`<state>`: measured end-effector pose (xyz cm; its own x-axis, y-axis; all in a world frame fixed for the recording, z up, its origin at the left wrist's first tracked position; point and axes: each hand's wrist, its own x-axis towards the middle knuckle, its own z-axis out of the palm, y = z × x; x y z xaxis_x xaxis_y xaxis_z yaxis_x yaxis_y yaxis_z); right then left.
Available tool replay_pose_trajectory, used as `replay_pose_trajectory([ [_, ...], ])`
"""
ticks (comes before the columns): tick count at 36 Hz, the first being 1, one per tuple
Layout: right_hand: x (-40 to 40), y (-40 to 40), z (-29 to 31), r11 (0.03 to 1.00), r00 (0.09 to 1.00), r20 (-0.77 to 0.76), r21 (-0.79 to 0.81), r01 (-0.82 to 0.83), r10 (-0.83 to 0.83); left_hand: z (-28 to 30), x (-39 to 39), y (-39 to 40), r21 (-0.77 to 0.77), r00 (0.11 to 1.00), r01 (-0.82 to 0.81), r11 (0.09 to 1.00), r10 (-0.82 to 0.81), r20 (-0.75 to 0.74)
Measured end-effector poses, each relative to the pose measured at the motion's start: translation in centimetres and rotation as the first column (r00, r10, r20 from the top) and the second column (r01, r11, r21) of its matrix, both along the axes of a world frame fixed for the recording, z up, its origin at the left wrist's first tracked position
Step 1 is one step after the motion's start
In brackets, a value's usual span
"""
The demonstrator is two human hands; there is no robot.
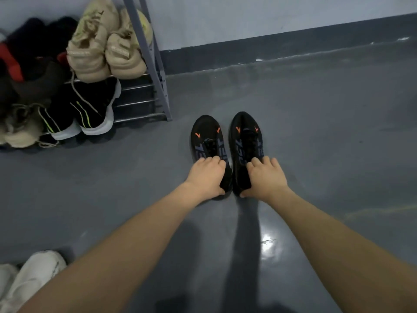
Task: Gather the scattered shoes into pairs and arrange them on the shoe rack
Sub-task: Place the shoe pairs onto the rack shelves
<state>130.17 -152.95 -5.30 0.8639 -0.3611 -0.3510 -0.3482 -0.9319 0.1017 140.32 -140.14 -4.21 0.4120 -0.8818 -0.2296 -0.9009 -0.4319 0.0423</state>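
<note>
Two black sneakers with orange marks stand side by side on the grey floor, toes pointing away from me. My left hand [206, 175] grips the heel collar of the left black sneaker [206, 134], fingers curled into its opening. My right hand [265, 176] grips the heel of the right black sneaker [246, 129] the same way. The grey metal shoe rack [158, 71] stands at the upper left against the wall. Its shelves hold a beige pair [101, 53], a black pair with neon green stripes [90, 111] and dark shoes with red [27, 59].
A white pair of sneakers [29, 279] lies on the floor at the bottom left. Another beige shoe [18, 129] sits at the rack's lower left. Bare rack bars [137, 102] show right of the striped pair. The wall with a dark baseboard [270, 48] runs behind.
</note>
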Motion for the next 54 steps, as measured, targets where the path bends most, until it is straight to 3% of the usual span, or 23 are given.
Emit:
replay_pose_trajectory([
  [5, -0.4, 1.5, -0.3, 0.994, 0.989, 0.1, 0.012, -0.11, 0.108, -0.1, -0.7, 0.4, -0.029, 0.999, -0.033, 0.999, 0.032, -0.02],
  [8, -0.6, 1.7, -0.2, 0.999, 0.995, 0.095, 0.048, 0.019, -0.023, 0.0, -1.0, 0.3, -0.003, 0.999, 0.024, 1.0, -0.024, 0.036],
  [13, -0.5, 1.3, 0.4, 0.964, 0.979, 0.053, 0.19, 0.185, -0.198, 0.0, -0.8, 1.4, 0.031, 1.0, 0.011, 0.999, -0.011, -0.011],
  [18, -1.2, 2.9, 0.8, 0.953, 0.97, 0.006, 0.192, 0.236, -0.242, 1.2, -0.6, 2.9, 0.096, 0.998, -0.055, 0.994, 0.051, 0.044],
  [25, -1.5, 4.9, 1.9, 0.962, 0.984, 0.051, 0.226, 0.155, -0.171, 2.4, -2.3, 4.4, 0.172, 0.998, -0.059, 0.983, 0.054, 0.033],
  [33, -1.9, 7.4, 3.5, 0.969, 0.991, 0.115, 0.243, 0.042, -0.071, 3.7, -3.2, 9.1, 0.263, 0.991, -0.091, 0.961, 0.061, 0.121],
  [38, -1.4, 10.2, 3.8, 0.958, 0.991, 0.136, 0.286, -0.03, -0.01, 4.2, -2.9, 11.7, 0.213, 0.99, -0.119, 0.97, 0.1, 0.099],
  [46, 1.6, 13.6, 6.3, 0.934, 0.965, 0.26, 0.333, -0.131, 0.042, 7.4, -1.9, 13.2, 0.039, 0.956, -0.292, 0.956, 0.29, 0.053],
  [54, 4.3, 15.2, 9.4, 0.935, 0.945, 0.312, 0.298, -0.192, 0.095, 11.2, 0.9, 16.9, 0.008, 0.955, -0.281, 0.96, 0.279, 0.097],
])
